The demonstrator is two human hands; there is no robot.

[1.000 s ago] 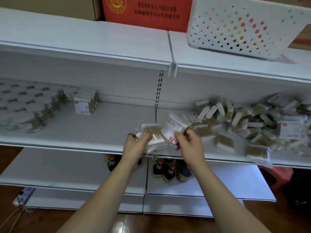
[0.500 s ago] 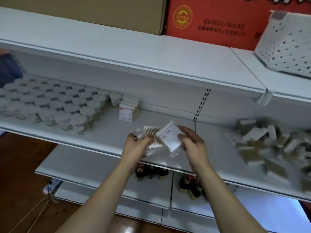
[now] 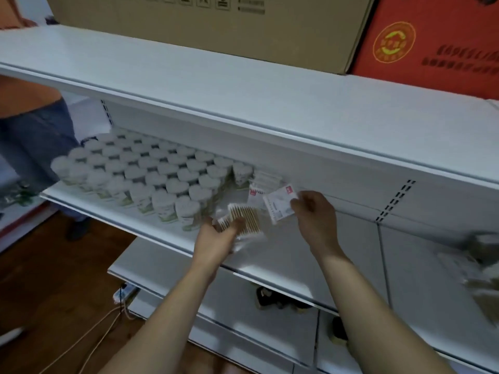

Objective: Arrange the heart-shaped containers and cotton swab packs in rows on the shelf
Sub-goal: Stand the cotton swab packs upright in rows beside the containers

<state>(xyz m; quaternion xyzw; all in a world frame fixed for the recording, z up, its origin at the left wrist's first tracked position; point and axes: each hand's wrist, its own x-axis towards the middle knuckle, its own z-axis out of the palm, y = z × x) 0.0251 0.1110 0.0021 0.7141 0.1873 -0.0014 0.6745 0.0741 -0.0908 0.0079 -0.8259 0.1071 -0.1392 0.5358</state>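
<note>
Shelf: white metal shelf (image 3: 270, 255) is running across the view at waist height, with another white board above it and more boards below.
Heart-shaped containers: white heart-lidded tubs (image 3: 151, 168) are standing in tidy rows on the left part of the shelf, reaching from the back wall to the front edge.
Stacked packs: a short row of cotton swab packs (image 3: 263, 182) is standing just beside the right end of the tubs, toward the back of the shelf.
Left hand: the left hand (image 3: 218, 236) is hovering over the front edge of the shelf, fingers curled around a clear pack of wooden-stemmed swabs (image 3: 244, 218).
Right hand: the right hand (image 3: 314, 211) is hovering a little farther back and to the right, pinching a single white swab pack (image 3: 279, 206) by its right end, label side facing up.
Loose packs: a blurred heap of swab packs (image 3: 480, 265) is lying at the far right end of the shelf, well apart from both hands.
Top board: a brown carton (image 3: 216, 25) and a red carton (image 3: 432, 41) are sitting side by side.
Left edge: a person in blue jeans (image 3: 32, 139) is standing beside the shelving.
Floor: dark wood floor is showing below, with a power strip (image 3: 125, 291) and its cables lying by the base.
</note>
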